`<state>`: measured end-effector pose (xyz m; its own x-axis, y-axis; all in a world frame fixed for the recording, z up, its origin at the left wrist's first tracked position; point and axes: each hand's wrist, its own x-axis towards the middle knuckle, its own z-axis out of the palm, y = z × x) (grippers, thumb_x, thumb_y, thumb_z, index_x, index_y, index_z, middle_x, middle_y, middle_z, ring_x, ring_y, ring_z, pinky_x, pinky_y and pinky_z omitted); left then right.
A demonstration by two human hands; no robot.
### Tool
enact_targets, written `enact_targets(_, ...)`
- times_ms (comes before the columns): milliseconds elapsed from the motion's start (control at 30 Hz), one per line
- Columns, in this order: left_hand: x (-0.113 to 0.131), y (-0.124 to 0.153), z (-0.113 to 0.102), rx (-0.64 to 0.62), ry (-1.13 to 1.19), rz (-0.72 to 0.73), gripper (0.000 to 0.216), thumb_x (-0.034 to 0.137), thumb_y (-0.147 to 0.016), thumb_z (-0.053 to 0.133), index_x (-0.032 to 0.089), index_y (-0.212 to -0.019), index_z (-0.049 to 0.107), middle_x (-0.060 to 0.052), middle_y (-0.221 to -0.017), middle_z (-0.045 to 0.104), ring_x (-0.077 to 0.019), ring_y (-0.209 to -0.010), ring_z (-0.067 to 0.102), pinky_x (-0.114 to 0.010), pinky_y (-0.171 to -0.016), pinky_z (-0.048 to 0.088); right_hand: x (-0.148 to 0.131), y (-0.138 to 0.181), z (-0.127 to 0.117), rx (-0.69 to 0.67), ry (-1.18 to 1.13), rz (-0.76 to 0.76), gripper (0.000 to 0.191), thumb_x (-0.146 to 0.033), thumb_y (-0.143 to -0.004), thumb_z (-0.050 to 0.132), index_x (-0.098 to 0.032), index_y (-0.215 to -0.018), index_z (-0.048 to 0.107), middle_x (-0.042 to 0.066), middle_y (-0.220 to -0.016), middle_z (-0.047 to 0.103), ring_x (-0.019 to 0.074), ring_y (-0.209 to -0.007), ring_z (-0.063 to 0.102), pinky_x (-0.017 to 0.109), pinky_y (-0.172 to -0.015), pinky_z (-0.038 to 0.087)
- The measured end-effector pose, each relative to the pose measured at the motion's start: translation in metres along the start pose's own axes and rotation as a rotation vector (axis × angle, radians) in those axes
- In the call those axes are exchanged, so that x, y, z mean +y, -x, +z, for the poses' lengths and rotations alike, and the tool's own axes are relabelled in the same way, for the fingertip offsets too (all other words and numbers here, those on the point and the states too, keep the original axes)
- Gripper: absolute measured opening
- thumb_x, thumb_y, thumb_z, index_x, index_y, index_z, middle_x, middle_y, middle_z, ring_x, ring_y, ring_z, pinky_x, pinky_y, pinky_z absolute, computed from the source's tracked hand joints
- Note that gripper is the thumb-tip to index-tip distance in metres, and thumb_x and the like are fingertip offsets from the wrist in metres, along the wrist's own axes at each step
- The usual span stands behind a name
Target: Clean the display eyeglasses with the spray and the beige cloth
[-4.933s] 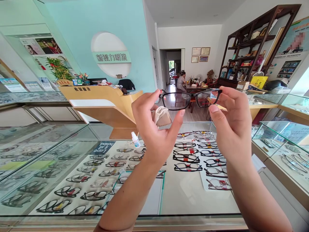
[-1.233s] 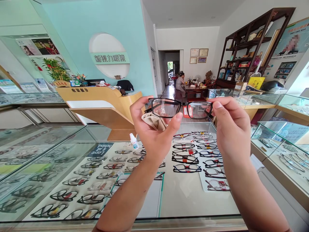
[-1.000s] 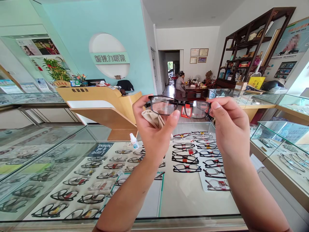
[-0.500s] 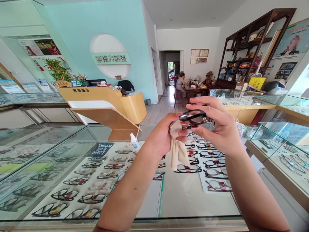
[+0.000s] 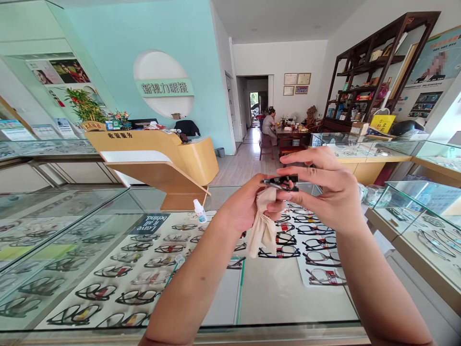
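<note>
Above the glass display case [image 5: 295, 302]: you have a pair of black-framed eyeglasses [image 5: 283, 183] up between your two hands, turned nearly edge-on, so the lenses are hard to make out.
Left hand: your left hand [image 5: 248, 202] is closed around a bunched beige cloth [image 5: 264, 223], its thumb up at the near end of the eyeglasses; the cloth's loose end hangs down over the display case.
Right hand: your right hand [image 5: 320, 185] grips the eyeglasses, thumb below and fingers above.
Frames on show: rows of spectacles [image 5: 136, 295] lie folded within the display case, many with red or yellow tags across the lenses.
Bottle: a small white bottle [image 5: 200, 211] is at the far part of the display case.
White panel: a teal-edged white panel [image 5: 225, 293] lies at the near part of the display case; whether it is on or under the glass, you cannot tell.
Beyond the display case: a wooden counter [image 5: 200, 156] is to the left, and a person [image 5: 269, 126] sits at a dark table [image 5: 293, 136] well behind.
</note>
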<state>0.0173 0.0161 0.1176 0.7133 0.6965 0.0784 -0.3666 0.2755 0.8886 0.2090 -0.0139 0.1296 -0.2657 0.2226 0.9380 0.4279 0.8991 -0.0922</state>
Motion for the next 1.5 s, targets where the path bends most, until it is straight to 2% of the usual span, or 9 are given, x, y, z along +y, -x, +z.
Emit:
enact_targets(100,-0.003,-0.003,0.000,0.089,-0.089,0.015,0.040,0.056,-0.082,0.077,0.019,-0.079,0.062,0.004,-0.061,0.046,-0.0072,-0.050,0.034,-0.022,-0.048,0.026,-0.004,0.000,-0.003,0.027,-0.017,0.037,0.020,-0.040,-0.094,0.086,-0.031,-0.112,0.081,0.005,-0.119,0.080,0.0292,-0.111,0.072,0.051,-0.099,0.056)
enact_targets(233,0.006,-0.003,-0.013,0.332,-0.243,0.167,0.049,0.068,-0.083,0.077,0.022,-0.093,0.064,0.001,-0.073,0.059,-0.0074,-0.050,0.035,-0.025,-0.046,0.026,-0.008,0.000,-0.019,-0.002,-0.011,0.127,0.021,-0.042,-0.093,0.087,-0.029,-0.105,0.075,0.004,-0.115,0.076,0.0296,-0.114,0.070,0.051,-0.103,0.054)
enact_targets(333,0.011,0.000,-0.034,0.587,-0.554,0.272,0.034,0.055,-0.090,0.074,0.023,-0.099,0.064,0.002,-0.073,0.058,-0.0095,-0.052,0.039,-0.026,-0.049,0.032,-0.003,0.005,-0.024,-0.180,-0.008,0.230,0.023,-0.042,-0.092,0.086,-0.027,-0.100,0.070,0.005,-0.116,0.075,0.0298,-0.114,0.069,0.051,-0.104,0.051)
enact_targets(433,-0.004,0.006,-0.059,0.853,-0.977,0.367,0.017,0.040,-0.091,0.073,0.025,-0.094,0.065,0.003,-0.069,0.056,-0.0138,-0.059,0.048,-0.028,-0.056,0.037,0.010,0.027,-0.013,-0.445,0.011,0.320,0.023,-0.037,-0.092,0.085,-0.024,-0.095,0.066,0.007,-0.115,0.075,0.0297,-0.110,0.068,0.049,-0.102,0.049)
enact_targets(567,-0.043,0.017,-0.082,0.897,-1.395,0.325,0.012,0.033,-0.094,0.067,0.024,-0.087,0.066,0.001,-0.070,0.063,-0.0168,-0.065,0.053,-0.031,-0.063,0.036,0.023,0.081,0.015,-0.708,0.028,0.432,0.023,-0.033,-0.090,0.085,-0.022,-0.095,0.066,0.009,-0.116,0.073,0.0294,-0.108,0.064,0.045,-0.099,0.046)
enact_targets(700,-0.064,0.022,-0.090,0.819,-1.608,0.187,0.011,0.032,-0.096,0.064,0.025,-0.089,0.069,-0.001,-0.070,0.065,-0.0196,-0.066,0.055,-0.033,-0.063,0.030,0.018,0.120,0.032,-0.895,0.099,0.479,0.025,-0.034,-0.087,0.089,-0.021,-0.093,0.068,0.008,-0.111,0.071,0.0299,-0.109,0.061,0.042,-0.094,0.044)
enact_targets(967,-0.083,0.018,-0.083,0.386,-1.892,0.009,0.015,0.032,-0.096,0.059,0.024,-0.090,0.071,-0.007,-0.079,0.073,-0.0252,-0.071,0.063,-0.036,-0.063,0.027,-0.016,0.131,0.054,-1.305,0.192,0.329,0.027,-0.039,-0.091,0.088,-0.016,-0.099,0.076,0.011,-0.113,0.073,0.0326,-0.117,0.065,0.045,-0.099,0.042)
enact_targets(1233,-0.088,0.017,-0.076,0.267,-1.885,-0.074,0.014,0.025,-0.092,0.059,0.023,-0.084,0.070,-0.009,-0.080,0.074,-0.0267,-0.072,0.067,-0.035,-0.062,0.031,-0.015,0.131,0.060,-1.359,0.269,0.372,0.020,-0.036,-0.095,0.083,-0.017,-0.101,0.080,0.015,-0.118,0.076,0.0342,-0.117,0.068,0.044,-0.096,0.043)
enact_targets(1500,-0.086,0.021,-0.078,0.135,-1.829,-0.221,0.011,0.034,-0.086,0.065,0.025,-0.082,0.072,-0.007,-0.080,0.074,-0.0256,-0.070,0.066,-0.035,-0.059,0.032,-0.002,0.128,0.045,-1.294,0.039,0.561,0.016,-0.035,-0.101,0.076,-0.020,-0.103,0.082,0.008,-0.109,0.081,0.0292,-0.112,0.073,0.041,-0.100,0.041)
